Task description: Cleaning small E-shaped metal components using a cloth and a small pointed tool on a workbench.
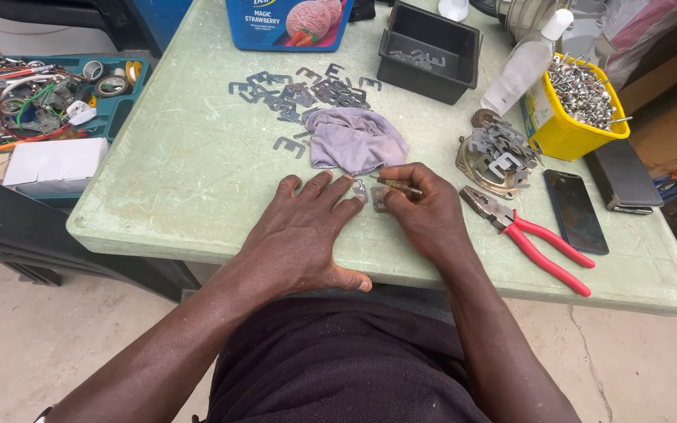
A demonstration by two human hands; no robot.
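My left hand [305, 231] lies flat on the pale green table [182, 180], fingers spread, its fingertips pressing a small grey metal piece [360, 189]. My right hand [426, 207] is closed around a thin brass-coloured rod-like tool [398, 185], its tip over a second small metal plate [378, 200] next to the first. A crumpled lilac cloth [354, 139] sits just beyond both hands.
Several grey E-shaped metal plates [299, 92] are scattered behind the cloth. A black tray [429, 51], clear bottle [523, 66], yellow tub of screws [577, 106], plate-covered round part [497, 157], red pliers [530, 239] and two phones [575, 210] lie right. A tool tray [48, 94] stands left.
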